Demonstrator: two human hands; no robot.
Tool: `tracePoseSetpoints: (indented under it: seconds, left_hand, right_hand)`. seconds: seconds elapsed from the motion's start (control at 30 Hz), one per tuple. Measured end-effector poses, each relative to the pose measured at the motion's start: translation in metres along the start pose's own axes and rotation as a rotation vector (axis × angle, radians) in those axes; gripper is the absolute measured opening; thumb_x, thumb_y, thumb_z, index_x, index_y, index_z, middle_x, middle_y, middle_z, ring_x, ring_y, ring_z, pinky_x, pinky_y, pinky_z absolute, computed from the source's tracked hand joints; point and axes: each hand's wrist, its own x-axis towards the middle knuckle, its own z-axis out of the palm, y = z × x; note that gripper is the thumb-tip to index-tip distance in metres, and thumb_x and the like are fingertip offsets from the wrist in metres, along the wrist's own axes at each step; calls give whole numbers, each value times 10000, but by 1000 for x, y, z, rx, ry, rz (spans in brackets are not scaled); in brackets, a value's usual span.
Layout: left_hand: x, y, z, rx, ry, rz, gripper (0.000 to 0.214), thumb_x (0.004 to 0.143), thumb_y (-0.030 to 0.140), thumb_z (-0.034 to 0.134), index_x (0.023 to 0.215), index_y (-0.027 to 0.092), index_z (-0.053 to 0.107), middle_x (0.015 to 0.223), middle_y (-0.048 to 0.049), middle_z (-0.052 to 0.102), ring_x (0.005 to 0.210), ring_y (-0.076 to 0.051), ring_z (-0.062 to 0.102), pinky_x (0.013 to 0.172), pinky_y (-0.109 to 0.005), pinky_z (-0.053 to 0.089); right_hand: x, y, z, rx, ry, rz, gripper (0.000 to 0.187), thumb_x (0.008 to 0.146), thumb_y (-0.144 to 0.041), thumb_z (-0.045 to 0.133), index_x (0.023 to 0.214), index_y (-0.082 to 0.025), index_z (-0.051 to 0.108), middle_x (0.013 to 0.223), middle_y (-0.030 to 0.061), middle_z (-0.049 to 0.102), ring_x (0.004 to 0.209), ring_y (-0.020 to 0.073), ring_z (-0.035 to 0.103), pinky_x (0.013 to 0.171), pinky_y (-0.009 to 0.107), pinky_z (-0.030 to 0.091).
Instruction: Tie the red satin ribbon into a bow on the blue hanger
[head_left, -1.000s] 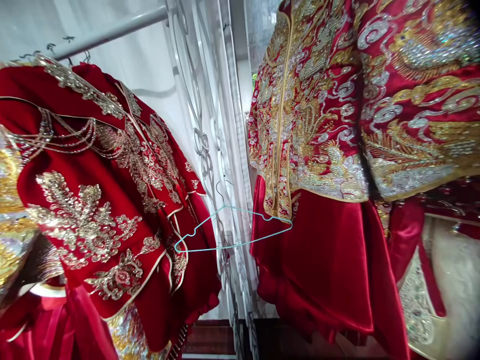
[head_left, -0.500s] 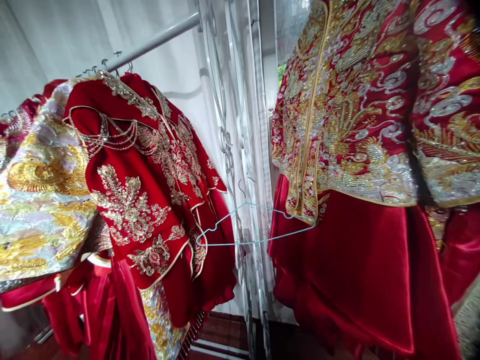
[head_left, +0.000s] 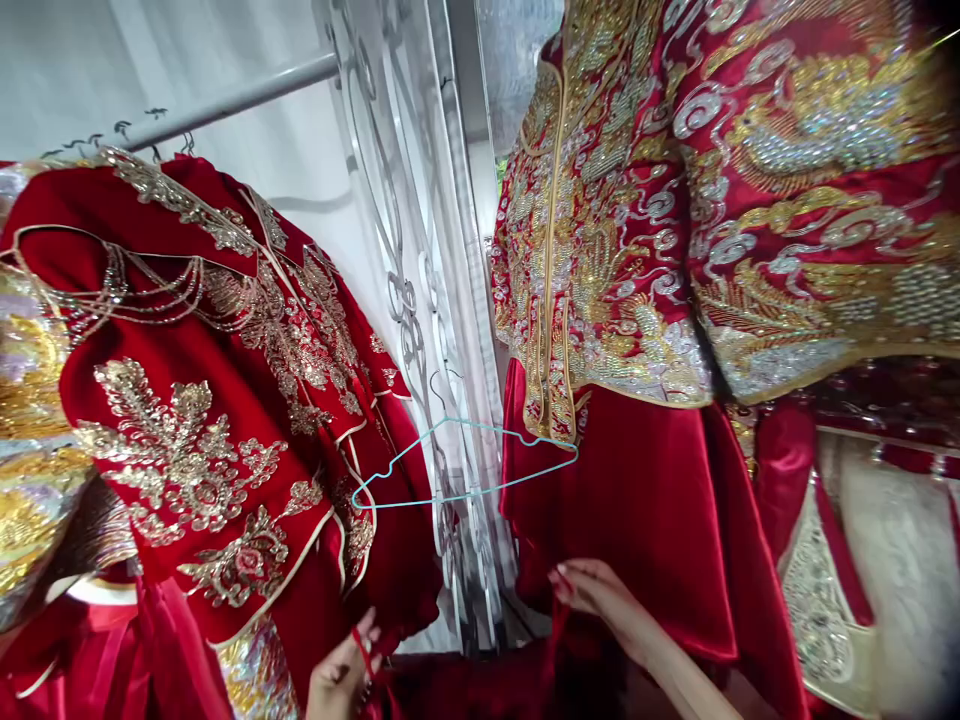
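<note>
At the lower edge, my left hand (head_left: 341, 675) is closed, a thin red strap between its fingers. My right hand (head_left: 592, 592) pinches the other side of the same dark red garment (head_left: 487, 688), which spreads between both hands and runs out of view below. Its full shape is hidden. Above them a thin light-blue wire hanger (head_left: 465, 495) hangs bare against the white metal scrollwork. Near my left hand hangs a red jacket (head_left: 225, 400) with silver-gold beading. Close behind my right hand is the red satin skirt (head_left: 645, 520) under a gold-embroidered jacket (head_left: 600, 240).
A grey rail (head_left: 255, 95) with several hangers carries the garments on the left. White scrolled metalwork (head_left: 409, 310) stands in the middle before a white curtain (head_left: 300, 160). More embroidered clothing (head_left: 832, 230) hangs on the right.
Both my hands have come into view from below with the dark red garment. The view has shifted rightward, so the hanging clothes appear farther left.
</note>
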Motion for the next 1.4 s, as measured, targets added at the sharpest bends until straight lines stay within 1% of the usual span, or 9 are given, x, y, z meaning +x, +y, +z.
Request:
tracePoseSetpoints:
  seconds: [0.07, 0.17, 0.27, 0.37, 0.53, 0.67, 0.83, 1.03, 1.4]
  left_hand:
    - [16, 26, 12, -17, 53, 115, 395, 397, 327, 804, 765, 205, 733, 898, -65, 720, 906, -249, 636, 792, -321, 515]
    - [40, 45, 22, -20, 127, 243, 407, 446, 352, 788, 812, 187, 725, 847, -53, 725, 891, -229, 640, 850, -328, 496]
    - [64, 51, 28, -53, 177, 249, 391, 488, 331, 770, 844, 178, 716, 787, -39, 724, 825, -217, 653, 804, -345, 519]
    - [83, 59, 35, -30, 190, 264, 389, 505, 305, 761, 867, 171, 710, 735, -21, 715, 771, -189, 655, 769, -315, 530]
    - [107, 85, 47, 24, 258, 377, 277, 545, 270, 721, 803, 171, 721, 765, -24, 712, 842, -200, 642, 918, -363, 456]
    - [119, 97, 47, 48, 256, 372, 208, 535, 229, 706, 734, 168, 723, 790, -32, 715, 879, -226, 632, 969, -417, 406]
    - [114, 103, 49, 72, 185, 336, 239, 509, 241, 729, 736, 170, 721, 776, -22, 715, 860, -219, 639, 922, -385, 452]
    - [90, 103, 57, 54, 259, 348, 101, 494, 198, 711, 589, 175, 687, 654, -15, 692, 907, -245, 630, 897, -361, 475]
    - [90, 94, 41, -115, 110, 349, 227, 519, 249, 740, 722, 156, 701, 755, -29, 711, 745, -185, 660, 789, -321, 519]
  right_hand:
    - [5, -34, 6, 132, -46, -88, 272, 604, -381, 694, 799, -192, 709, 781, 83, 714, 728, 187, 653, 714, 290, 501]
    - [19, -61, 0, 240, 34, -177, 350, 550, -358, 752, 858, -197, 712, 959, 109, 701, 652, 181, 651, 640, 306, 527]
    - [37, -67, -15, 293, 186, -236, 373, 446, -314, 817, 784, -184, 724, 946, 101, 706, 558, 150, 632, 582, 289, 537]
    - [52, -72, -28, 332, 269, -324, 365, 428, -335, 829, 745, -185, 728, 896, 84, 717, 658, 190, 665, 653, 316, 555]
    - [69, -90, -37, 253, 281, -497, 382, 501, -379, 795, 822, -184, 724, 836, 48, 723, 746, 196, 662, 751, 353, 542]
    - [73, -100, -38, 183, 242, -495, 406, 519, -391, 783, 862, -182, 721, 753, 29, 724, 700, 180, 654, 731, 333, 534]
    - [70, -104, -33, 159, 200, -474, 389, 520, -392, 783, 847, -190, 726, 736, 27, 723, 703, 178, 654, 731, 310, 522]
    - [63, -108, -26, 148, 187, -487, 392, 490, -408, 795, 801, -178, 732, 722, 53, 723, 688, 196, 661, 735, 332, 527]
    - [65, -111, -48, 209, 128, -513, 352, 526, -367, 800, 818, -188, 720, 807, 67, 724, 771, 215, 670, 776, 337, 544]
